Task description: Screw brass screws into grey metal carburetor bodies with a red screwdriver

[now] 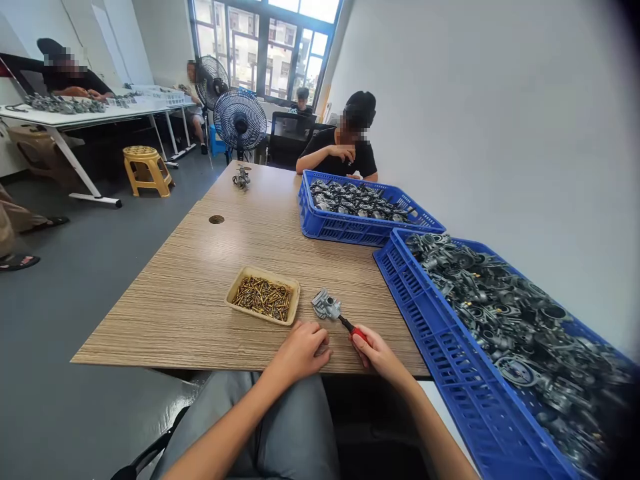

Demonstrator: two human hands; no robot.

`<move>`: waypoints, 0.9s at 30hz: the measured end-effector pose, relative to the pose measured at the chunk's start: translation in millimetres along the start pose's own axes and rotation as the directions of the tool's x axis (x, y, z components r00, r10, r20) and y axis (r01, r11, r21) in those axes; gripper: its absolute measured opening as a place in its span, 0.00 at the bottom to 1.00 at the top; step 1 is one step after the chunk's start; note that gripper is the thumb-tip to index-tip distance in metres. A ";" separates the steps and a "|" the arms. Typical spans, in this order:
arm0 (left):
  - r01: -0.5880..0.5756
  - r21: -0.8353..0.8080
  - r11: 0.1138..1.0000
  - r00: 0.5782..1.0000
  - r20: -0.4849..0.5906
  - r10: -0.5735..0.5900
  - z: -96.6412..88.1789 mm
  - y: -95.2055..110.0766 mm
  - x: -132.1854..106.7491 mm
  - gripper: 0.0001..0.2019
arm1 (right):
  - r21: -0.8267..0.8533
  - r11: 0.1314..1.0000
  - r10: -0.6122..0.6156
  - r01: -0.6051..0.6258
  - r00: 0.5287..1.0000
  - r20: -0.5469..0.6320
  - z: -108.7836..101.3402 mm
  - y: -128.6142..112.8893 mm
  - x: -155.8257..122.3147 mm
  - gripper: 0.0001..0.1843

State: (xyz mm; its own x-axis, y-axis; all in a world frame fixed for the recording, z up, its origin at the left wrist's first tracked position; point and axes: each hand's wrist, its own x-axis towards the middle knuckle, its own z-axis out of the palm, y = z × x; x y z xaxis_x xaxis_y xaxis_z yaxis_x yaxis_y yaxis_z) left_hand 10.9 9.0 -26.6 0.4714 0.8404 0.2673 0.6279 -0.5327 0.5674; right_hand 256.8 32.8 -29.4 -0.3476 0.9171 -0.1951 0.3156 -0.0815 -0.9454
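My right hand (377,353) grips a screwdriver (359,333) with a red and black handle. The tool's front end points at a grey metal carburetor body (326,305) lying on the table, and seems to meet its near side. My left hand (301,348) rests at the table's near edge, just left of the screwdriver, with its fingers curled in. Whatever those fingers may hold is hidden. Beyond that hand sits a shallow beige tray (231,300) full of small brass-coloured pins or jets (263,298).
Right of my hands stands a blue crate (425,320) heaped with metal carburetor parts. Another blue crate (340,233) of parts lies behind it, before a seated co-worker (340,150). A small metal part (241,177) lies at the table's far end, near fans (240,123).
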 end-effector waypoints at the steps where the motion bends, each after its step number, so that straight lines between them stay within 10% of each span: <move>1: -0.002 0.003 1.000 1.000 -0.003 0.002 0.1 0.0 0.1 0.06 | 0.024 1.000 0.001 -0.001 1.000 -0.009 -0.6 1.8 1.2 0.28; 27: 0.028 0.039 0.999 0.999 -0.037 -0.026 -0.2 5.6 1.6 0.05 | -0.045 0.995 -0.096 0.087 0.961 -0.258 7.3 23.2 3.8 0.25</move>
State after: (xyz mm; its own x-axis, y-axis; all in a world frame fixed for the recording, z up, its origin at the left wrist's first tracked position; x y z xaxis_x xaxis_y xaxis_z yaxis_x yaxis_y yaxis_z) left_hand 15.0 7.3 -22.9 0.4315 0.8573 0.2809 0.6642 -0.5126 0.5441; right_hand 256.3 31.6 -54.0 -0.1372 0.9901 -0.0294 0.3233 0.0167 -0.9461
